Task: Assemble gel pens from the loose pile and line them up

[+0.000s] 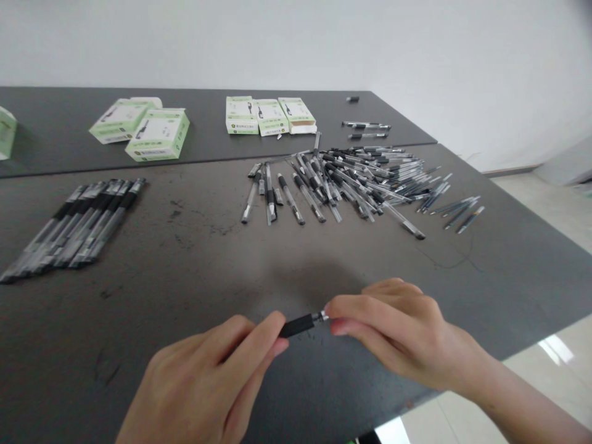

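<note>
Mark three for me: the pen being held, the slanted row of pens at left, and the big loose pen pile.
Held pen (298,325): head view, on its black section.
Pen row (83,229): head view, mid-row, on the barrels.
Loose pile (354,177): head view, on pens near its middle.

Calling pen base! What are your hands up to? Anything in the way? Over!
Left hand holding pen, black grip showing. Right hand at the tip, grip unclear. Pen pile beyond both hands, not blocking.

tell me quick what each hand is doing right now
Left hand: closed, holding a pen by its black section.
Right hand: fingertips at the pen's other end; whether closed on it cannot be told.
</note>
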The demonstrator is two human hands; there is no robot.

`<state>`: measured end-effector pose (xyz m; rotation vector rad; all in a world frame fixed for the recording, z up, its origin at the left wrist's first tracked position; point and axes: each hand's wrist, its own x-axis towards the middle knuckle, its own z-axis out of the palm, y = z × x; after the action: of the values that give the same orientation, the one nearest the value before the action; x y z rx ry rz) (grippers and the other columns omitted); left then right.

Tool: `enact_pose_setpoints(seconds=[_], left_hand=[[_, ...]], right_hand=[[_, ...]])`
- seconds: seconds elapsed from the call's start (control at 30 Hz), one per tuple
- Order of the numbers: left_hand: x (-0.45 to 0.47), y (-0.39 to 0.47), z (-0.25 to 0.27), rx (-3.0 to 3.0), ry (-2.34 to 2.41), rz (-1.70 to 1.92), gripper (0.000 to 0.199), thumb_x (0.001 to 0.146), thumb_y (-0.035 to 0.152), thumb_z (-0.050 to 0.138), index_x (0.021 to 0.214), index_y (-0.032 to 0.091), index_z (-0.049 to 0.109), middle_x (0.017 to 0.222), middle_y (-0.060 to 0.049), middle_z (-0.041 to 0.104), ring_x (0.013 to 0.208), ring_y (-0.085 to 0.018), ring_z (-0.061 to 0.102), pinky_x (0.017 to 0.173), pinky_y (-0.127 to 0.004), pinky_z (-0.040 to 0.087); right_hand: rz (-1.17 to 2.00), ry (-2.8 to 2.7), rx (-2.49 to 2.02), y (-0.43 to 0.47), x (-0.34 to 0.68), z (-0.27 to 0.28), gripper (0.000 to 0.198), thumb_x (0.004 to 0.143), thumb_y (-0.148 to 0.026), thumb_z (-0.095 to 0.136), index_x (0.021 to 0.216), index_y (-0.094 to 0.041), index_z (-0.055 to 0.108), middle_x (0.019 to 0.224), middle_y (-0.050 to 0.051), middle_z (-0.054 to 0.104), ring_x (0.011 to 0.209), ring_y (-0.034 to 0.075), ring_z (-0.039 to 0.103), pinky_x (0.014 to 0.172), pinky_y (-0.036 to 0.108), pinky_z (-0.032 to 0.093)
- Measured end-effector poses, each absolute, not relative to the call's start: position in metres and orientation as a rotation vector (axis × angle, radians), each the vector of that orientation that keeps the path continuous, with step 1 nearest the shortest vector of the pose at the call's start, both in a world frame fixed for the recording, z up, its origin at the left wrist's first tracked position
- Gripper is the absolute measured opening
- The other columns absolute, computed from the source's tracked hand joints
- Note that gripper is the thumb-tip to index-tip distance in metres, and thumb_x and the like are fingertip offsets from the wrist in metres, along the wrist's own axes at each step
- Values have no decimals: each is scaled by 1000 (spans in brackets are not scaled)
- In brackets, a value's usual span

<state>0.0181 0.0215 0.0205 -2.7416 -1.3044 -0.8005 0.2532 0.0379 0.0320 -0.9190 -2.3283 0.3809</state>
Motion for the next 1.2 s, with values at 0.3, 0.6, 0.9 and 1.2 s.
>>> enact_pose_setpoints(seconds=[0.3,0.6,0.9,1.2], left_hand=[[17,22,26,-2824,-1200,-805,18,93,23,40,104,22,54,73,4,64,54,-6,58,50,-19,42],[20,22,20,-2788,-1188,-817,18,92,22,43,106,21,54,68,5,62,49,-6,55,50,-21,40],[18,20,21,-2783,-1247,-720,20,94,24,37,105,21,55,72,5,65,52,-6,59,50,-21,41],[21,24,22,-2775,-1213,-782,18,93,23,41,105,22,54,71,5,64,52,-6,58,51,-21,40]], right_hand=[[325,-2417,-846,39,250,35,24,95,-18,35,87,-13,56,57,1,61,52,10,58,51,21,41],[904,-2390,-1081,40,248,37,44,97,-41,20,67,-18,42,52,-5,38,45,7,35,47,22,26],[464,-2291,-961,40,256,41,21,88,-35,52,97,-17,54,56,-5,54,48,7,47,50,21,34],[294,-2357,-915,39,252,35,17,89,-24,51,102,-14,57,57,-2,60,47,9,52,48,23,36]])
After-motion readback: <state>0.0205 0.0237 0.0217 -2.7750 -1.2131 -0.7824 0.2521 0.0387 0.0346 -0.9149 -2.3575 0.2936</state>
